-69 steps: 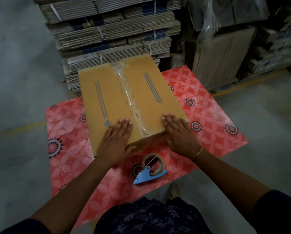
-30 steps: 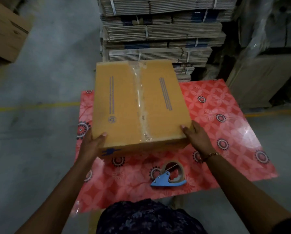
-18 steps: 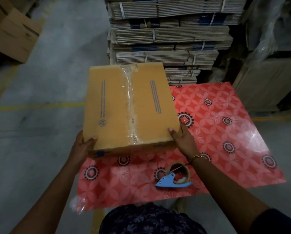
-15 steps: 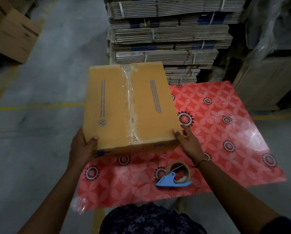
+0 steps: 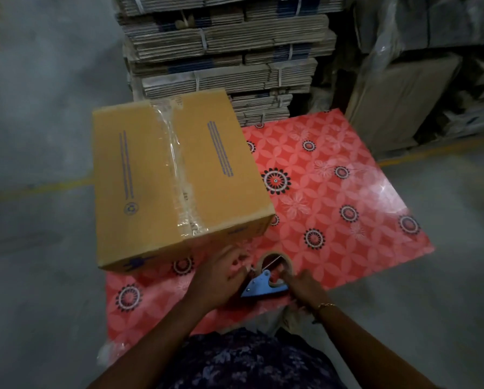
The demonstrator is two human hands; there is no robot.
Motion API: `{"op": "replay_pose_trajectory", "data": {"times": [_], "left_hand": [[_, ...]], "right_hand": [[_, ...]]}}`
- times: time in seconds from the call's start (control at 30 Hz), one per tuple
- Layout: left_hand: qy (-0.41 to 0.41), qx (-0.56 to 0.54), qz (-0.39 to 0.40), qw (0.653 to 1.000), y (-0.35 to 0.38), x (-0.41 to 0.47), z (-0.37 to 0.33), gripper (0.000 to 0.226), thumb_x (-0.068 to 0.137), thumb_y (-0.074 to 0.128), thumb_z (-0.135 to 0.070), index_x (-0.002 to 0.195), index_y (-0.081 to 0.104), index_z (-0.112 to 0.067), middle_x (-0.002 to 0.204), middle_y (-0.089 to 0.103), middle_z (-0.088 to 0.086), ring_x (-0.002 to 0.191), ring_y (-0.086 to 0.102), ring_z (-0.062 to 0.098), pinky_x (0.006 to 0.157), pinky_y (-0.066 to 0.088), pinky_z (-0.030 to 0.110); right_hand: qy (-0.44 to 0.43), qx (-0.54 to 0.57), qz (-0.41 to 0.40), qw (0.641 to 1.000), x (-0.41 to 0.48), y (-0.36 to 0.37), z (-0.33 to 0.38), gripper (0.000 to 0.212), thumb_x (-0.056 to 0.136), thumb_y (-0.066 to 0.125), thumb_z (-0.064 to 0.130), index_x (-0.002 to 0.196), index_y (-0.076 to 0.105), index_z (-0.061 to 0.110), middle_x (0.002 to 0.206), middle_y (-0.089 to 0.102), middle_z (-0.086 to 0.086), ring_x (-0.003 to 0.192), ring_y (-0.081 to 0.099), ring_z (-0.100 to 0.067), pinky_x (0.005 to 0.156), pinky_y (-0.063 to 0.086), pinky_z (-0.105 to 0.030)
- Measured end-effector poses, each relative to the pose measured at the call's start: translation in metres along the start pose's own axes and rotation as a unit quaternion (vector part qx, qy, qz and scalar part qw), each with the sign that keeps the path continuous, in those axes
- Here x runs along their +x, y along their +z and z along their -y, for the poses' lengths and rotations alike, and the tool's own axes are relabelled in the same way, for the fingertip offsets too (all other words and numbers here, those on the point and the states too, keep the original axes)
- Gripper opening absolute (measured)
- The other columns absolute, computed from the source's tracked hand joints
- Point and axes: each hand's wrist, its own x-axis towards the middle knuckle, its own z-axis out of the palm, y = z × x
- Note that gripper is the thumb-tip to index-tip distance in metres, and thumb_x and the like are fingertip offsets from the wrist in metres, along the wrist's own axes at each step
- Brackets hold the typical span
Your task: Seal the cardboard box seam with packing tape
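Along the top of the frame, strapped stacks of flattened cartons (image 5: 224,49), close behind the cardboard box (image 5: 176,181). Box at centre left on the red patterned bench (image 5: 333,192), left part hanging past the bench edge; clear packing tape (image 5: 176,164) down the top seam. Bare bench to the right, open floor (image 5: 38,108) at left. Lower centre: tape dispenser (image 5: 266,282), left hand (image 5: 218,279) touching its left end, fingers loosely spread; right hand (image 5: 305,287) seemingly closed on its right end, though blurred.
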Motion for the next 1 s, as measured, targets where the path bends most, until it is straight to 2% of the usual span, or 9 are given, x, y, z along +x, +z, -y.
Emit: {"op": "replay_pose_trajectory", "data": {"times": [0.17, 0.3, 0.37, 0.47, 0.57, 0.63, 0.8, 0.9, 1.0], "left_hand": [[-0.009, -0.010, 0.006, 1.000, -0.003, -0.001, 0.008, 0.023, 0.090, 0.058, -0.036, 0.111, 0.066, -0.031, 0.107, 0.063, -0.016, 0.097, 0.061, 0.007, 0.082, 0.050, 0.031], [-0.113, -0.183, -0.050, 0.975, -0.011, 0.007, 0.015, 0.017, 0.090, 0.063, -0.036, 0.101, 0.072, -0.027, 0.102, 0.072, -0.010, 0.096, 0.066, 0.008, 0.084, 0.053, 0.029], [-0.225, -0.312, -0.062, 0.921, -0.019, 0.016, 0.003, 0.022, 0.095, 0.062, -0.033, 0.106, 0.072, -0.017, 0.096, 0.073, -0.001, 0.088, 0.066, 0.016, 0.073, 0.052, 0.025], [-0.342, -0.492, 0.072, 0.797, -0.036, 0.029, -0.022, 0.058, 0.094, 0.049, -0.057, 0.116, 0.070, -0.007, 0.095, 0.068, 0.009, 0.081, 0.064, 0.023, 0.076, 0.053, 0.036], [-0.259, -0.642, 0.223, 0.686, -0.049, 0.036, -0.053, 0.076, 0.092, 0.043, -0.069, 0.133, 0.063, -0.008, 0.118, 0.067, 0.018, 0.102, 0.064, 0.036, 0.088, 0.053, 0.049], [-0.211, -0.708, 0.243, 0.628, -0.058, 0.042, -0.077, 0.078, 0.095, 0.041, -0.065, 0.137, 0.057, -0.001, 0.117, 0.066, 0.023, 0.096, 0.065, 0.036, 0.079, 0.054, 0.044], [-0.155, -0.718, 0.066, 0.676, -0.080, 0.053, -0.106, 0.047, 0.083, 0.054, -0.040, 0.102, 0.077, -0.005, 0.092, 0.068, 0.020, 0.067, 0.067, 0.029, 0.057, 0.056, 0.033], [-0.124, -0.721, -0.016, 0.682, -0.092, 0.057, -0.105, 0.049, 0.088, 0.047, -0.041, 0.096, 0.079, -0.006, 0.091, 0.072, 0.018, 0.069, 0.069, 0.028, 0.060, 0.059, 0.034], [-0.122, -0.722, -0.087, 0.675, -0.099, 0.063, -0.100, 0.052, 0.096, 0.041, -0.041, 0.091, 0.079, -0.007, 0.086, 0.074, 0.014, 0.073, 0.071, 0.027, 0.062, 0.061, 0.037]], "right_hand": [[0.031, 0.189, 0.017, 0.981, 0.000, 0.009, 0.002, 0.039, 0.086, 0.068, 0.033, 0.110, 0.048, 0.010, 0.100, 0.063, -0.021, 0.069, 0.071, -0.031, 0.060, 0.062, -0.041], [-0.102, 0.166, -0.010, 0.981, -0.018, -0.025, 0.025, 0.029, 0.090, 0.066, 0.041, 0.104, 0.057, 0.016, 0.093, 0.067, -0.013, 0.071, 0.070, -0.025, 0.056, 0.062, -0.048], [-0.178, 0.193, 0.037, 0.964, -0.034, -0.049, 0.055, 0.023, 0.098, 0.060, 0.032, 0.116, 0.059, 0.018, 0.099, 0.069, -0.013, 0.067, 0.071, -0.017, 0.047, 0.055, -0.032], [-0.282, 0.178, 0.108, 0.937, -0.061, -0.083, 0.115, 0.032, 0.099, 0.056, 0.015, 0.128, 0.059, 0.026, 0.092, 0.070, -0.013, 0.065, 0.069, -0.018, 0.046, 0.049, -0.026], [-0.358, 0.137, 0.161, 0.910, -0.084, -0.095, 0.168, 0.035, 0.095, 0.053, 0.020, 0.130, 0.059, 0.026, 0.092, 0.067, -0.010, 0.070, 0.065, -0.017, 0.052, 0.050, -0.030], [-0.397, 0.094, 0.156, 0.899, -0.096, -0.095, 0.193, 0.033, 0.093, 0.051, 0.021, 0.126, 0.057, 0.020, 0.086, 0.065, -0.001, 0.065, 0.063, -0.009, 0.054, 0.047, -0.030], [-0.452, 0.171, 0.040, 0.874, -0.112, -0.099, 0.213, 0.041, 0.085, 0.052, 0.019, 0.126, 0.054, 0.028, 0.114, 0.063, -0.004, 0.088, 0.059, -0.016, 0.068, 0.047, -0.031], [-0.391, 0.251, -0.007, 0.885, -0.122, -0.090, 0.192, 0.020, 0.083, 0.052, 0.027, 0.097, 0.066, 0.024, 0.091, 0.068, -0.004, 0.075, 0.059, -0.021, 0.059, 0.041, -0.029], [-0.334, 0.226, 0.079, 0.912, -0.139, -0.061, 0.166, 0.030, 0.095, 0.052, 0.033, 0.088, 0.071, 0.011, 0.075, 0.070, -0.003, 0.062, 0.058, -0.021, 0.051, 0.037, -0.025]]}}
